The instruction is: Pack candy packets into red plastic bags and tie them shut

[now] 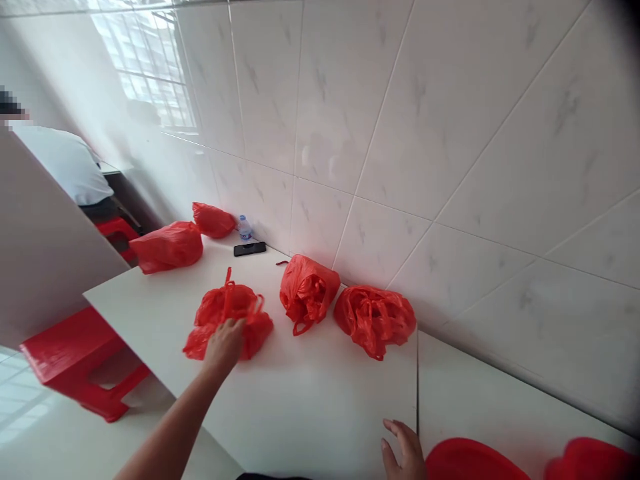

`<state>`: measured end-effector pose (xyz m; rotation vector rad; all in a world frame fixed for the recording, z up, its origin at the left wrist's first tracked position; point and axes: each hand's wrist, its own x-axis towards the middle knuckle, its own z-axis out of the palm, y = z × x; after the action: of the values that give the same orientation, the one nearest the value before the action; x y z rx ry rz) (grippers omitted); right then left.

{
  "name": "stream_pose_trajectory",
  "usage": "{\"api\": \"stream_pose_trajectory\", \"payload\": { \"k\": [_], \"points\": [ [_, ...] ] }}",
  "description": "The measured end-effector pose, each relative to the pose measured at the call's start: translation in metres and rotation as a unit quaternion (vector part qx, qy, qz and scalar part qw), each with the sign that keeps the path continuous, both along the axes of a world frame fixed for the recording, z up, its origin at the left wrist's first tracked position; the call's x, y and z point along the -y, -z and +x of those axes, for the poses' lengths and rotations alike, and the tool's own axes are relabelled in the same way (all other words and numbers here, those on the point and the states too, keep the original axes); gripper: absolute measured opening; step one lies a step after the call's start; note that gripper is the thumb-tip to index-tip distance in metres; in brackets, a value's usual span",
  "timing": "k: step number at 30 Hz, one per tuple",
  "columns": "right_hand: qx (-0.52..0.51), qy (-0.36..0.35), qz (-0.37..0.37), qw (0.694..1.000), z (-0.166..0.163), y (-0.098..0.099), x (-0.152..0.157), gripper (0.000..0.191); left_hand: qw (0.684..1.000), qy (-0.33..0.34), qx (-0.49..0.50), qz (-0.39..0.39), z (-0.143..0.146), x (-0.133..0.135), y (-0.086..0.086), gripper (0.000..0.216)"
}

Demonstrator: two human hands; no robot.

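Note:
My left hand reaches onto a red plastic bag near the middle of the white table. Its fingers are closed at the top of the bag, by the upright handle loops, and partly hidden behind the hand's back. What the bag contains is out of sight. Lower right, my right hand hovers at the near side of the table, thumb and fingers apart, holding nothing. Two more bunched red bags, one upright and one slumped, stand against the wall.
Farther left are two red bags, a small water bottle and a black phone. A red stool stands left of the table. Red plastic items lie lower right. A person in a white shirt sits beyond a partition.

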<state>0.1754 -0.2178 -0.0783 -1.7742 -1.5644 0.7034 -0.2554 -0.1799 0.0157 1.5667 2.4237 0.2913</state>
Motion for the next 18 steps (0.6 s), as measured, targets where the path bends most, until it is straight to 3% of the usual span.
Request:
{"api": "stream_pose_trajectory", "payload": {
  "k": [2, 4, 9, 11, 15, 18],
  "points": [
    [0.0, -0.009, -0.002, 1.0, -0.005, -0.008, -0.002, 0.04, 0.998, -0.008, -0.047, 0.03, -0.006, 0.002, 0.011, 0.051],
    [-0.004, -0.03, -0.017, 0.999, -0.01, -0.016, -0.006, 0.036, 0.995, 0.027, -0.091, 0.041, -0.002, 0.005, 0.028, 0.053],
    [-0.022, -0.073, -0.035, 0.996, -0.029, -0.043, -0.021, 0.031, 0.986, 0.122, -0.117, -0.017, 0.038, 0.009, 0.065, 0.06],
    [-0.02, -0.075, -0.032, 0.996, -0.039, -0.054, -0.033, 0.031, 0.982, 0.15, -0.113, -0.035, 0.059, 0.009, 0.066, 0.063],
    [0.013, -0.072, 0.012, 0.997, -0.055, -0.072, -0.07, 0.038, 0.968, 0.22, -0.071, -0.093, 0.097, 0.005, 0.053, 0.07],
    [0.074, -0.106, 0.032, 0.991, -0.064, -0.078, -0.098, 0.045, 0.953, 0.266, -0.011, -0.147, 0.117, 0.005, 0.047, 0.078]
  ]
}}
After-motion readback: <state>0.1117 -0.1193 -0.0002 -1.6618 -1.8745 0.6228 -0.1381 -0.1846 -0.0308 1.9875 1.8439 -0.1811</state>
